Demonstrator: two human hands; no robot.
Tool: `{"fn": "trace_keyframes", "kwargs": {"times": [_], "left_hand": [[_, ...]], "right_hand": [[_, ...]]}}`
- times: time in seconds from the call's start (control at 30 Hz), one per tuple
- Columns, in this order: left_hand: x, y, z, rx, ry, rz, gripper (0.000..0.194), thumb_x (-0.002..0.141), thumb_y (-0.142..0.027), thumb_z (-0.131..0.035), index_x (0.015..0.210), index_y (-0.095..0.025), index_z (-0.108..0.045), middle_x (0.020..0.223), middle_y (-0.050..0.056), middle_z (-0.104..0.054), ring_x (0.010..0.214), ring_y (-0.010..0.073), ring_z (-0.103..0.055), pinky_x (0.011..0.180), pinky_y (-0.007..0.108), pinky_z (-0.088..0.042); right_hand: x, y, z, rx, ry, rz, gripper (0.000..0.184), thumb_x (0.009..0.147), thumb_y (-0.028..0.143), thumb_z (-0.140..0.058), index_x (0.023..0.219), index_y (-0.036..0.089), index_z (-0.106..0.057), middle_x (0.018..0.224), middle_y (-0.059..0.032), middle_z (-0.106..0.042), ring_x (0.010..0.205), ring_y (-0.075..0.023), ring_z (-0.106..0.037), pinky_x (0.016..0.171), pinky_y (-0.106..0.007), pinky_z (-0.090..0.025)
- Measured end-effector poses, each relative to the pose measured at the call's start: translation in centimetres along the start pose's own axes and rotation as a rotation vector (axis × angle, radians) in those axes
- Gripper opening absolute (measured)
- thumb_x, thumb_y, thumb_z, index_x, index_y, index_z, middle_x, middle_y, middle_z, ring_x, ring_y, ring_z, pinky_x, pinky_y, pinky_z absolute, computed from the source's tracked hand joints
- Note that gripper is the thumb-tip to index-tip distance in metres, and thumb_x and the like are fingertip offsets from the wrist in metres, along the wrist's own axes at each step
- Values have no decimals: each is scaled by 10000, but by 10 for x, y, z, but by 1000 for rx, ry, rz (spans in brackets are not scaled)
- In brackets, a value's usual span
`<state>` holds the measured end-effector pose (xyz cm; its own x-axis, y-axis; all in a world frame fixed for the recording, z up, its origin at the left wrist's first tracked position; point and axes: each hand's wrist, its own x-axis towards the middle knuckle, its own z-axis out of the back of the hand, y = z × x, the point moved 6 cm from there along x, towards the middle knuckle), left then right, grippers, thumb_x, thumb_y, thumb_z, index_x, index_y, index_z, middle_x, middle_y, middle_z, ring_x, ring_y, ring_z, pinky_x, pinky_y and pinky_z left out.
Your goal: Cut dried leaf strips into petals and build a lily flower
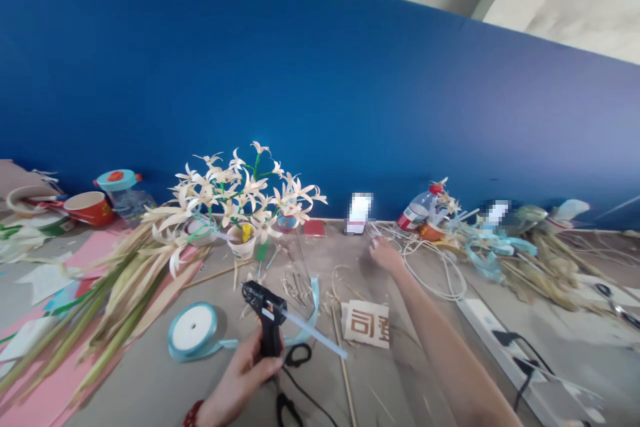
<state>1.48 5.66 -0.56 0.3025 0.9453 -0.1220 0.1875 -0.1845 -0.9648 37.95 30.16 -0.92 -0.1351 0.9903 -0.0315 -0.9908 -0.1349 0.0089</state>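
Observation:
My left hand (250,368) is wrapped round the handle of a black hot glue gun (265,307). A translucent glue stick (320,335) juts from the gun's back end. My right hand (385,253) reaches far over the table to a lit phone (359,215) propped at the wall. Its fingers are bunched together beside the ends of a white cable (440,290); what they hold, if anything, is too small to tell. Pale husk flowers (245,193) on green stems stand in a paper cup (242,245). Black-handled scissors (289,410) lie partly hidden below the glue gun.
A blue ribbon spool (193,327) lies left of the glue gun. Dried husks (125,287) spread over pink paper at the left. A lettered card (367,324) and a thin stick (344,373) lie centrally. At the right are a power strip (500,340), a bottle (419,210) and blue ribbon (493,250).

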Motion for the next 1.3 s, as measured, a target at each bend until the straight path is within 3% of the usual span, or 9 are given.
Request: {"fn": "trace_keyframes", "kwargs": {"times": [0.17,0.43,0.57,0.77,0.93,1.03,1.13,1.23,1.3], "left_hand": [[-1,-10,-3,7,9,4,301,761,-400,-687,925,-155,-626,803,25,-572,727,170,-492,668,273,-410],[-3,-3,0,4,-27,-20,297,772,-399,-680,934,-156,-626,800,20,-559,723,163,-491,674,271,-408],[-4,0,5,-1,-49,-37,321,775,-420,-679,951,-157,-629,790,18,-547,713,156,-486,653,262,-404],[-2,-6,-1,-2,7,-20,290,784,-385,-673,957,-156,-624,837,32,-569,740,165,-503,676,275,-432],[-2,-8,-5,16,27,-9,248,786,-336,-669,945,-154,-613,810,22,-574,732,164,-502,679,268,-428],[-3,-9,-7,49,40,-22,209,798,-308,-653,932,-156,-607,826,21,-574,751,165,-503,696,265,-425],[-6,-12,-10,88,64,-43,191,815,-299,-633,939,-160,-596,841,22,-572,769,168,-505,711,267,-422],[-11,-17,-12,145,88,-37,209,817,-305,-633,959,-158,-592,870,32,-580,802,180,-520,742,281,-429],[-14,-21,-10,194,88,-41,223,819,-309,-635,975,-156,-591,900,42,-592,837,191,-532,776,293,-430]], "right_hand": [[-17,0,8,-4,-27,23,273,956,304,-566,1204,193,-585,1241,-89,-596,1015,-216,-626,857,-419,-541],[18,11,12,16,53,-89,301,946,306,-584,1217,175,-574,1226,-89,-600,1010,-224,-630,845,-426,-545],[11,12,16,38,81,-89,304,945,306,-585,1218,172,-572,1224,-89,-600,1009,-225,-631,842,-427,-546],[-62,32,11,125,107,141,317,960,271,-536,1269,213,-573,1325,-102,-583,1119,-255,-605,951,-442,-495],[-111,52,17,268,176,354,415,973,309,-425,1382,305,-498,1364,-25,-597,1181,-240,-595,998,-387,-470],[-103,69,25,337,177,450,452,980,386,-420,1413,264,-459,1290,-69,-639,1114,-239,-616,967,-393,-476],[-79,96,28,376,182,545,511,897,426,-585,1368,243,-509,1346,-95,-570,1192,-265,-538,1019,-404,-418],[-60,120,24,401,254,634,395,781,395,-729,1145,255,-667,1213,-53,-634,1125,-250,-563,989,-356,-426],[-57,119,23,407,285,633,280,738,342,-761,990,231,-709,1099,-50,-664,1025,-244,-594,926,-344,-452]]}}
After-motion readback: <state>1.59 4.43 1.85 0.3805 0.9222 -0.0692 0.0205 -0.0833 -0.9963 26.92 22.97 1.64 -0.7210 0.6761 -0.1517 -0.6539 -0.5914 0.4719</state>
